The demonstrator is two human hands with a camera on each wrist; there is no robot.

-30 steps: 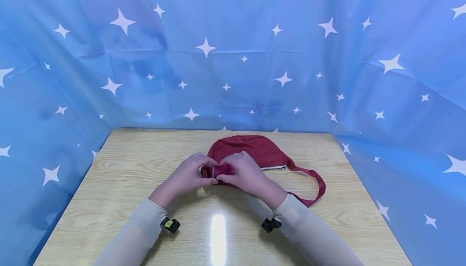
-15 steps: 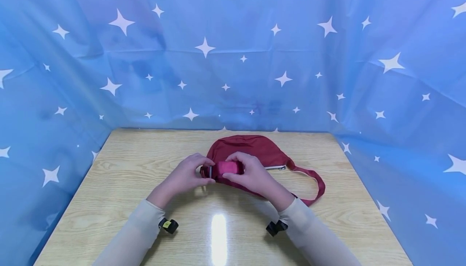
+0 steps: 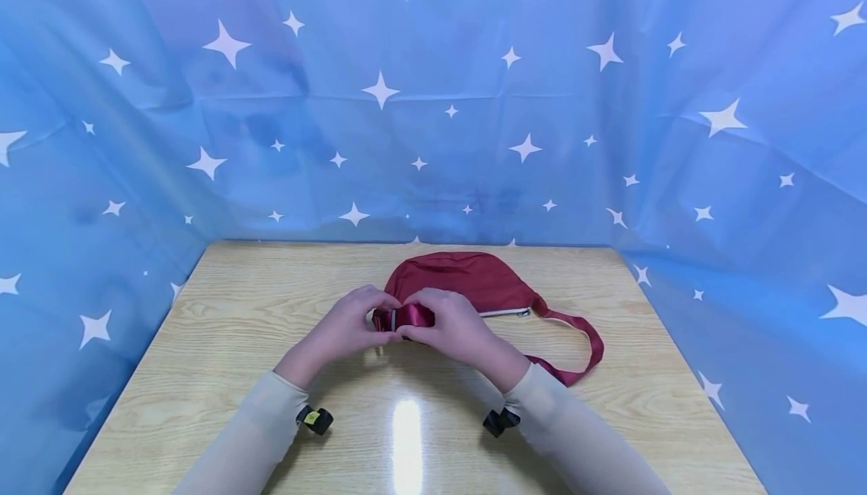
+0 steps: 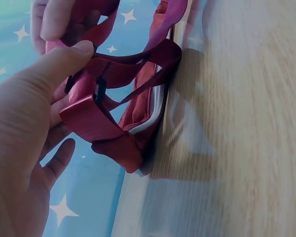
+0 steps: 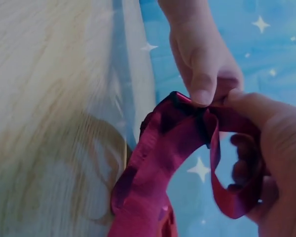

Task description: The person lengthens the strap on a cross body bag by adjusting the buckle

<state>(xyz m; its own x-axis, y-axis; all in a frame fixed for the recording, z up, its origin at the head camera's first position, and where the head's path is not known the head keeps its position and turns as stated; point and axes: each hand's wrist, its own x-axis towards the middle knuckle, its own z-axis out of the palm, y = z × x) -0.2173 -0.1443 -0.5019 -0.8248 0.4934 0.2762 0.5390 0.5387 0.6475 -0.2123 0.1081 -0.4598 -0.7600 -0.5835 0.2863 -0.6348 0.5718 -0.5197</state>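
Note:
A dark red waist bag (image 3: 467,277) with a pale zipper lies on the table. My left hand (image 3: 342,327) pinches its webbing strap (image 4: 91,121) beside a dark strap slider (image 4: 100,90). Close against it, my right hand (image 3: 455,331) pinches a bend of the same strap between thumb and fingers. In the right wrist view a loop of strap (image 5: 234,205) hangs from the slider past my curled right fingers. Both thumb tips come together just at the slider. Part of the strap behind my fingers is hidden.
The wood-grain table (image 3: 271,284) carries a bright light reflection near its front. The bag's other strap length (image 3: 592,337) curves out on the right. A blue star-printed curtain (image 3: 433,126) stands behind and at both sides.
Half a second ago my right hand was farther right, with a wider pink stretch of strap showing. It has since come back left, close to my left hand, which stays nearly still.

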